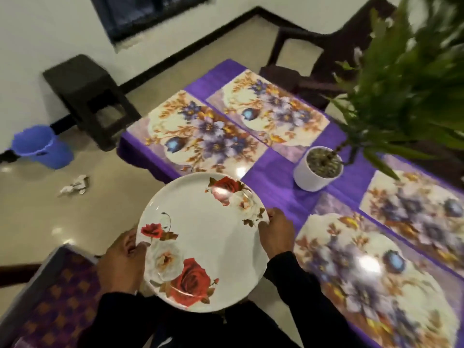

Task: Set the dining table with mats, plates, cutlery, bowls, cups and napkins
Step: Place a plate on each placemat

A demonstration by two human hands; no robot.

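Mats stage done, as far as visible: four floral placemats on the purple tablecloth (273, 179) — far-left mat (200, 136), far-right mat (271, 109), near mat (371, 277), and a fourth mat (416, 204) at the right edge, partly cut off. Nothing on any of them: no plates, cutlery, bowls, cups or napkins anywhere on the table. Only a white pot (317, 169) with a leafy green plant (411, 79) in the middle of the cloth, between the mats.

Plates stage barely begun, by the look of it. One rose-printed white plate (203, 242) in the air, off the table's near-left corner, over the floor, touching no mat. Whether a single plate or a stack, impossible to tell from above. Left hand (120, 262) gripping the rim at the left, thumb over the edge; right hand (276, 232) gripping the opposite rim, fingers curled underneath. Black sleeves on both arms.

Left to do, judging from this: plates on every mat, then everything else.

Off the table: dark stool (90, 96), blue bucket (42, 146) and crumpled paper (75, 184) on the floor, a dark chair (308, 69) at the far end.
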